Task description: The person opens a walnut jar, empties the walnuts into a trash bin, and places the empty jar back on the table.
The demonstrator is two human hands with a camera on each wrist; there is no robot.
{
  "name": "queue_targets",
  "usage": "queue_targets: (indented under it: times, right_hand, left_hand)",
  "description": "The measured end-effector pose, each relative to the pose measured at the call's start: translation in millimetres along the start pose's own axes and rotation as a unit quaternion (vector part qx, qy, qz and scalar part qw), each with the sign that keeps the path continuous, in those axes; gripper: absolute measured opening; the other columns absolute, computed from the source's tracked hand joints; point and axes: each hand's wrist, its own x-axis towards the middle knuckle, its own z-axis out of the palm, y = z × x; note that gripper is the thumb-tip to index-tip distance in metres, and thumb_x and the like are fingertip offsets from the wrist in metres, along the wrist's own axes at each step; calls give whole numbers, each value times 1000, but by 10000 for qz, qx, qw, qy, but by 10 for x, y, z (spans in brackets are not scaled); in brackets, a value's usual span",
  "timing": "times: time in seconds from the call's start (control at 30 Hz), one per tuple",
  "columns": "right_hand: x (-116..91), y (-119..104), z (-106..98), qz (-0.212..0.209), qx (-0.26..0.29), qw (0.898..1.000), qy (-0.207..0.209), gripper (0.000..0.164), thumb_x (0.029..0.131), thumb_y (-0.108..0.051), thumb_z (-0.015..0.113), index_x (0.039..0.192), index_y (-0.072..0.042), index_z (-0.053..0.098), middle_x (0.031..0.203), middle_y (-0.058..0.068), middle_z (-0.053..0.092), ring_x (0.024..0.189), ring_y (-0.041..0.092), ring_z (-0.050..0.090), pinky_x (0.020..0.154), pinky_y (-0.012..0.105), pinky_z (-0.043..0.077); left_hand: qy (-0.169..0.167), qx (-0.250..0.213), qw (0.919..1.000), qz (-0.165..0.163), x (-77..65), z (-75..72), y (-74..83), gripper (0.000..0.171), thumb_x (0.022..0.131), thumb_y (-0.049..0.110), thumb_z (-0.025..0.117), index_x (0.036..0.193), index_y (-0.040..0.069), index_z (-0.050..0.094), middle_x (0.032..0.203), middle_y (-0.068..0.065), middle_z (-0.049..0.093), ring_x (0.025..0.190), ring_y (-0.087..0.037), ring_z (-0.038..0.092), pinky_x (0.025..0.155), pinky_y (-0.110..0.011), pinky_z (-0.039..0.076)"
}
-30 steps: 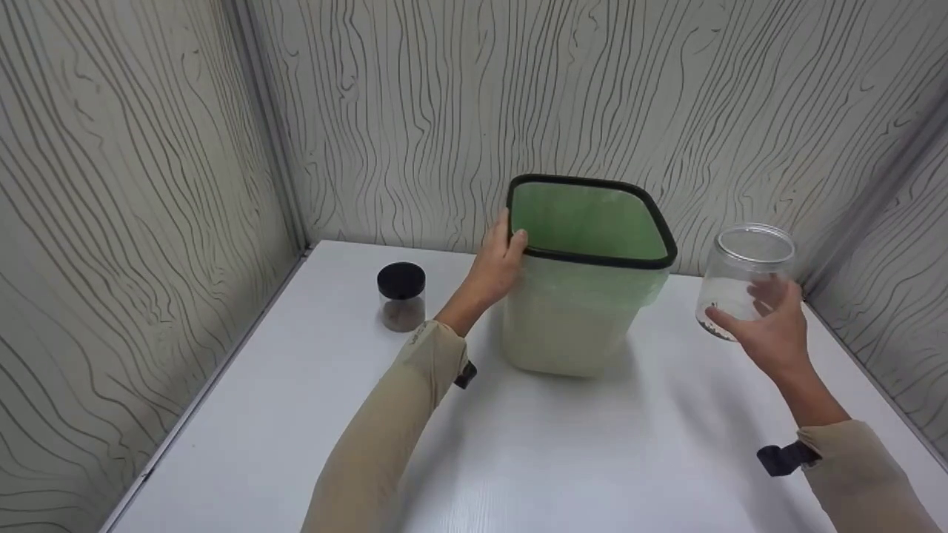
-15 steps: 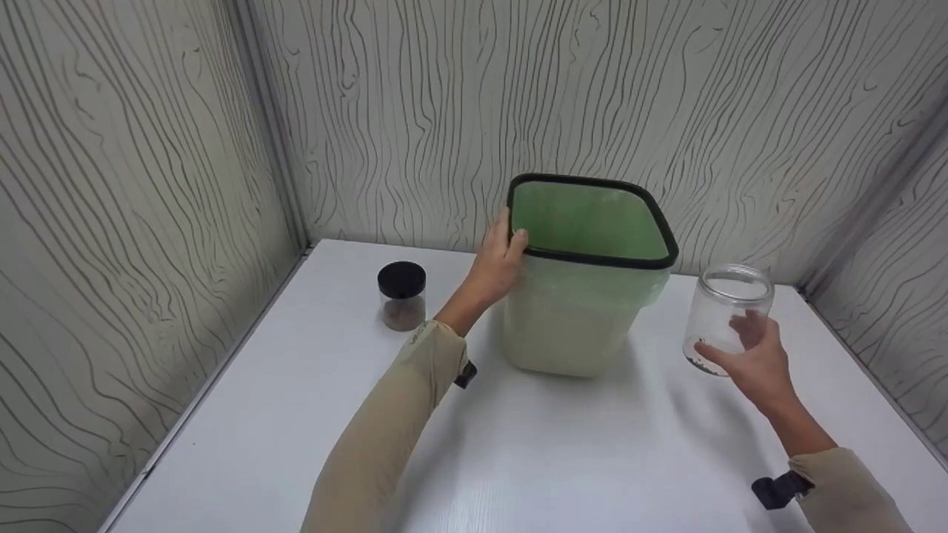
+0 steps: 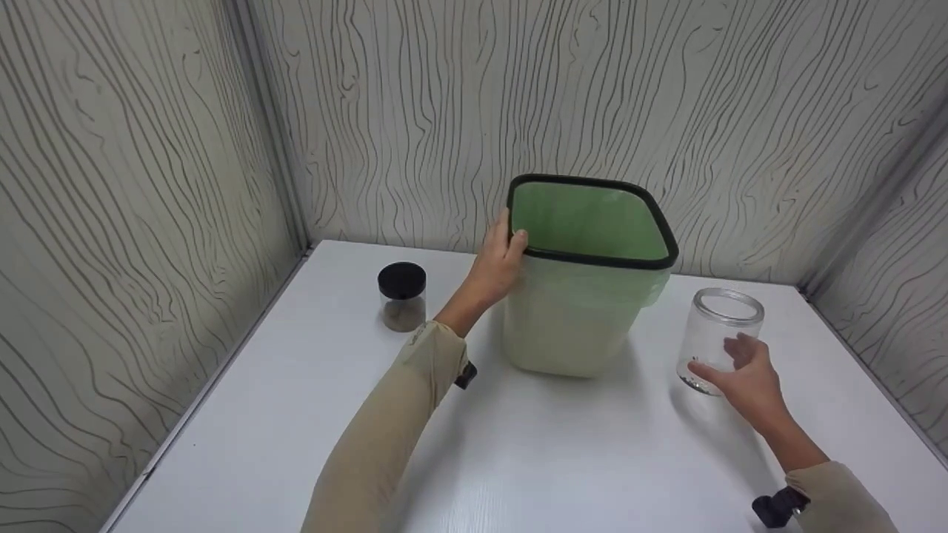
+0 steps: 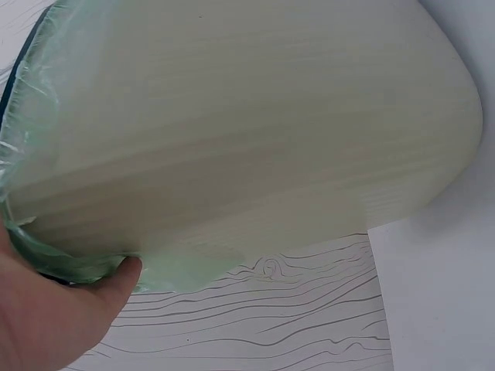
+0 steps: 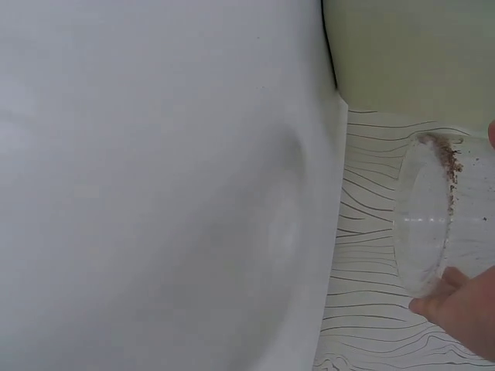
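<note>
One clear jar [image 3: 705,342] in right grip [image 3: 749,386], rim [image 3: 729,320] above it.

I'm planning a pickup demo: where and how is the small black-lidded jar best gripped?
Probably around the small jar's clear body, below its black lid, coming from the person's left: the jar stands upright with round sides to wrap, and the left sleeve crowds its right side in the head view.

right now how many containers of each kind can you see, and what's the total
Jars: 2 (clear jar in the right hand, black-lidded jar)
Bins: 1 (green-lined bin held by the left hand)
Total: 3
</note>
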Motion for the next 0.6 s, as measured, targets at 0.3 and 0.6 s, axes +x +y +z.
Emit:
queue_targets:
  times: [0.3, 0.6]
  right_hand:
    - [10, 99, 103, 259, -192, 9992, -242, 116, 76, -45, 76, 145, 7, -1, 145, 34, 21, 133, 49, 23, 104, 58, 25]
    - [46, 178, 182, 418, -326, 9975, -470, 121, 75, -45, 78, 145, 10, -4, 146, 36, 17, 133, 49, 20, 104, 58, 24]
  left_hand:
    - [-31, -1, 10000, 43, 8, -7, -14, 64, 102, 41, 25, 152, 5, 4, 157, -13, 8, 143, -22, 8, 113, -37, 12]
    - [-16, 50, 10000, 7, 2, -7, -7, 64, 102, 42, 25, 152, 7, 4, 157, -11, 7, 143, -21, 6, 113, -36, 11]
